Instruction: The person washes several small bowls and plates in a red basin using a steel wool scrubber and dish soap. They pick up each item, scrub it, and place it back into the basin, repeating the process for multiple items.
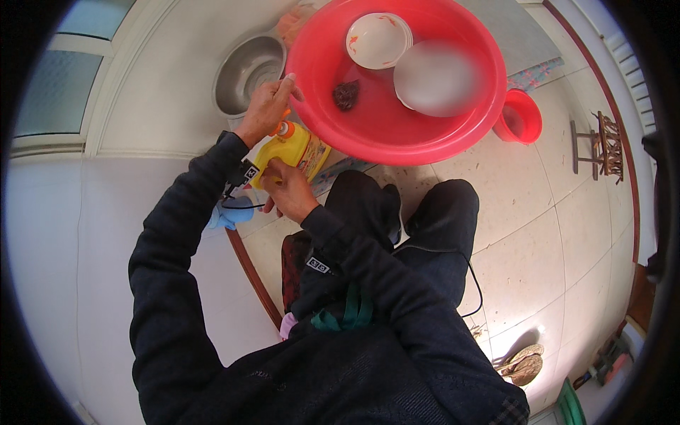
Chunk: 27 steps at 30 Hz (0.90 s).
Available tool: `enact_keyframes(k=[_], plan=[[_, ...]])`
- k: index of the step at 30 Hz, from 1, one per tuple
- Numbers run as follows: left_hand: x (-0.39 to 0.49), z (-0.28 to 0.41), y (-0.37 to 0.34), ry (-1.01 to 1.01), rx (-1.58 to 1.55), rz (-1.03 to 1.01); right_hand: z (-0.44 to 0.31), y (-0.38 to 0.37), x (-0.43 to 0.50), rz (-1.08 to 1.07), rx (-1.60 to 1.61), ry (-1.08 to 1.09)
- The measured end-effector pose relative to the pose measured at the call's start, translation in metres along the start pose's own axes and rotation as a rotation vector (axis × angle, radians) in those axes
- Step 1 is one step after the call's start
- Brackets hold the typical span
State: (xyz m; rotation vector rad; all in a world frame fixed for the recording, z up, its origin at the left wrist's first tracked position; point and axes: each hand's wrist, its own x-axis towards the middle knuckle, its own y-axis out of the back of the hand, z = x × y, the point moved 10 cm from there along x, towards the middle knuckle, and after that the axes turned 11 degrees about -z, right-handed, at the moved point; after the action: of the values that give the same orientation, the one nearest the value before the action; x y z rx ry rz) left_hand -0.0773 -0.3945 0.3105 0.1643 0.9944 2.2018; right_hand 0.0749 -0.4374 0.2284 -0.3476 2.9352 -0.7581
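Beside the large red plastic basin [366, 146] stands a yellow plastic jug-shaped bottle [291, 147] with an orange cap [285, 129] and a printed label. My left hand [270, 106] is above the cap, fingertips near the basin's rim; its palm side is hidden, so any hold on the cap cannot be told. My right hand [291, 190] has its fingers on the bottle's near side, gripping it. Inside the basin lie a stack of white bowls [378, 41] with orange fish designs, a blurred white dish [435, 79] and a dark scouring pad [346, 95].
A stainless steel bowl [249, 74] is by the wall, left of the basin. To the right are a small red bucket [518, 118] and a wooden stool [599, 146]. A light-blue item [234, 211] sits left of my right hand. Tan slippers [523, 366] lie on the tiles.
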Motion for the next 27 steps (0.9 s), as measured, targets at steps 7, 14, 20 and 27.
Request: enact_keyframes(k=[7,14,20,27], plan=[[-0.008,-0.002,0.000,-0.002,-0.073,0.049,-0.003,-0.003,0.000,-0.043,0.076,0.038],[-0.003,-0.003,-0.002,0.028,-0.031,0.003,-0.010,-0.002,0.001,-0.021,0.100,0.073],[0.003,-0.002,-0.003,0.026,0.017,0.040,-0.003,0.000,0.008,-0.027,0.080,0.013],[0.005,0.000,-0.009,0.022,0.120,0.053,-0.010,-0.001,0.011,-0.016,0.104,0.059]])
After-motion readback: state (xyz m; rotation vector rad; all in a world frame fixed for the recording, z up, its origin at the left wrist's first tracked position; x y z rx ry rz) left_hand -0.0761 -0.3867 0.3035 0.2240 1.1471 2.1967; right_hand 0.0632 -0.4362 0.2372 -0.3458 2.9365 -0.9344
